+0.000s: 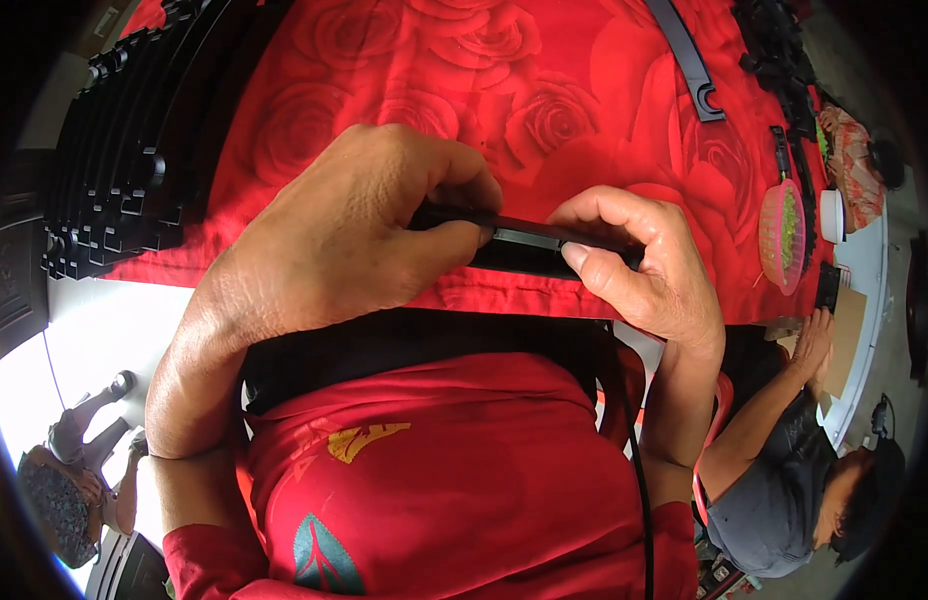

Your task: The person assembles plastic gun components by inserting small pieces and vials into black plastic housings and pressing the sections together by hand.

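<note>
Red shirt (464, 470) is filling the near foreground, showing a yellow and a green print. Thin black cable (643, 490) is hanging down its right side. Left hand (359, 230) is pinching one end of a black piece (524, 256), thumb and fingers closing on it. Right hand (654, 265) is gripping the other end, fingers clamping, thumb lying along the near side. Black piece is spanning between both hands, sitting over the near edge of the cloth-covered surface (554, 120), red with rose print; can't tell if it's touching the cloth. Stack of long black parts (134, 150) is lying at far left, several lining up side by side. Single black strip (689, 65) with a notched end is resting at upper right, well apart from the hands. Pink basket (764, 235) is holding something green near the right edge; white container (832, 215) is standing just beside it. Co-worker in dark clothing (769, 515) is reaching forward at right; another person (99, 490) is showing at lower left.
</note>
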Action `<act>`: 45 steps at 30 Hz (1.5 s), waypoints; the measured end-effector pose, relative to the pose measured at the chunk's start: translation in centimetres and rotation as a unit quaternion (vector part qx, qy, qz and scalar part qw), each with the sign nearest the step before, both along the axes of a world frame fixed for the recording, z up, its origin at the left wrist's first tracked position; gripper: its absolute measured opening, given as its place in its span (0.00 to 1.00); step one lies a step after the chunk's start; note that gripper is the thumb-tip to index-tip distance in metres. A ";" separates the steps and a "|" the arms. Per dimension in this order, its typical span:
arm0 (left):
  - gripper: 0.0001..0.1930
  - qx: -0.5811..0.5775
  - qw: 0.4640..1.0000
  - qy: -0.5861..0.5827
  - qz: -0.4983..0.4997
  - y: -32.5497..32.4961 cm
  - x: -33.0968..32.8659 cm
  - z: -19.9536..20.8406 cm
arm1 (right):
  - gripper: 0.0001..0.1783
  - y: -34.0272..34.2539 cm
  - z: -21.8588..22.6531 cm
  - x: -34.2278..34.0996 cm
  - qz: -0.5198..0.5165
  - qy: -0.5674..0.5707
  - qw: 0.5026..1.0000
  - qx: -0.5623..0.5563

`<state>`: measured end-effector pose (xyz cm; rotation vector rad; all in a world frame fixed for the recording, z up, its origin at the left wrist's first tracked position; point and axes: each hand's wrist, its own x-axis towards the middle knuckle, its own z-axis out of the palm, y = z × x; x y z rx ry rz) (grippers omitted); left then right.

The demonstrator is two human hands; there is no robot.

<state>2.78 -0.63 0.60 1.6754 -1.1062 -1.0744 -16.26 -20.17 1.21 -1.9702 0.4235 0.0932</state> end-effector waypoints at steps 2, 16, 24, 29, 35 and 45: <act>0.12 -0.011 1.000 0.006 0.000 0.1 0.0 -0.1 | 0.11 0.3 -0.3 0.0 0.004 -0.014 1.000 0.021; 0.10 0.038 0.999 -0.018 -0.007 0.1 -0.2 1.4 | 0.14 0.5 -0.6 -0.6 0.025 -0.052 0.998 0.009; 0.09 0.039 0.999 -0.015 0.000 0.1 -0.3 1.2 | 0.14 0.9 -0.6 -0.6 0.026 -0.050 0.997 0.043; 0.09 0.046 0.999 -0.005 0.005 0.1 -0.3 1.2 | 0.14 1.2 -0.5 -0.6 0.016 -0.049 0.997 0.054; 0.10 0.049 0.999 -0.022 -0.005 -0.1 0.0 1.5 | 0.13 1.4 -0.6 -0.7 0.004 -0.045 0.998 0.045; 0.15 -0.021 0.997 -0.067 -0.025 0.3 1.2 1.3 | 0.11 2.5 0.7 -0.8 -0.043 -0.035 0.998 0.030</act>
